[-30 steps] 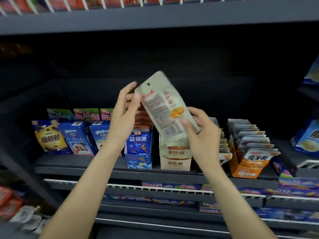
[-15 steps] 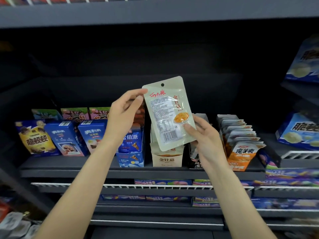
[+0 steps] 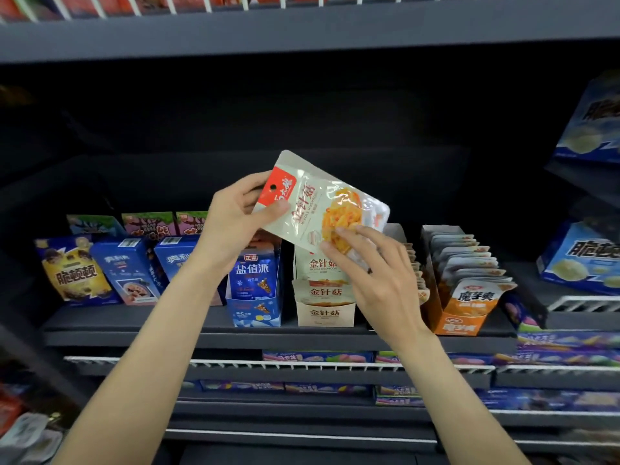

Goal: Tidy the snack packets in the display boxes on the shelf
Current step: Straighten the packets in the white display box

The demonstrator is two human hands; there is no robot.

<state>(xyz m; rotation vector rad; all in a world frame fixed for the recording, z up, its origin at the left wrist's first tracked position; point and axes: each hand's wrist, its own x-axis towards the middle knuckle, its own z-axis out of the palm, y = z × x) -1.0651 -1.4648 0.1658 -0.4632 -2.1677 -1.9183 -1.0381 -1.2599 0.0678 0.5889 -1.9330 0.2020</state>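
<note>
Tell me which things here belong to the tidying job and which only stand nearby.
Belonging to the job:
- snack packet, held by both hands: left hand, right hand
- cream display box under it
- orange display box

Only nearby:
- blue carton
- blue biscuit boxes
- yellow bag

Both hands hold a pale grey-green foil snack packet with a red corner label (image 3: 322,209) in front of the dark shelf (image 3: 214,333), tilted, printed front facing the camera. Left hand (image 3: 235,219) pinches the red hang-hole corner; right hand (image 3: 375,273) grips the lower edge. Directly below stands a cream cardboard display box (image 3: 323,307), flanked by a blue cardboard display box (image 3: 255,293) and an orange cardboard display box of grey packets (image 3: 463,290)
</note>
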